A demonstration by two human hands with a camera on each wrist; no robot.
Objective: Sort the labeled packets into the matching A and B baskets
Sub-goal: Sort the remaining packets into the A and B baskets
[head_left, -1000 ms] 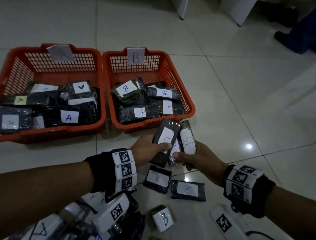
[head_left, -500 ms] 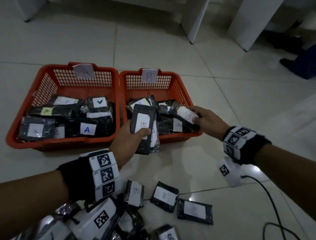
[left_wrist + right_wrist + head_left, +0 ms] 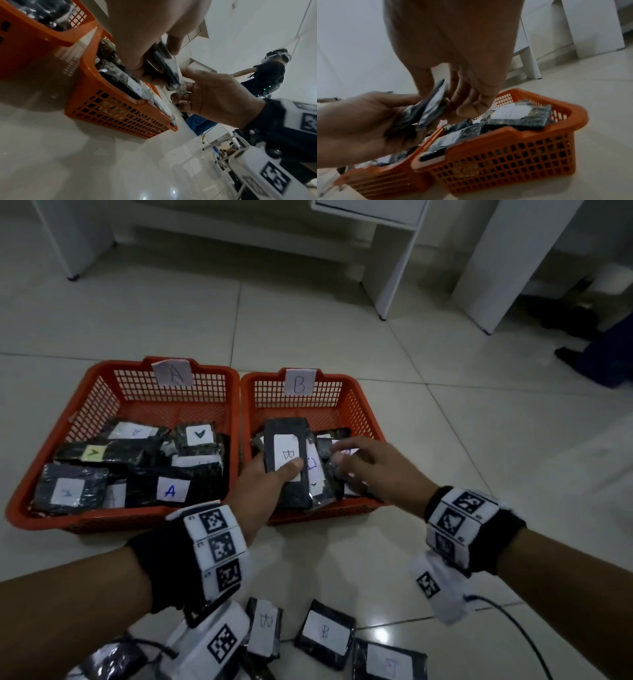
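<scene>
A paper tag reading "A" is hanging on the left orange mesh basket, one reading "B" on the right orange mesh basket. The black wrapped packet in the left hand is showing "B", as are two black floor packets.

Two orange baskets: A basket and B basket. Two hands, the left hand and right hand. Left one's got two packets stacked. Three B packets on the floor, maybe more cut off. Basket contents overlap too much to count.
</scene>
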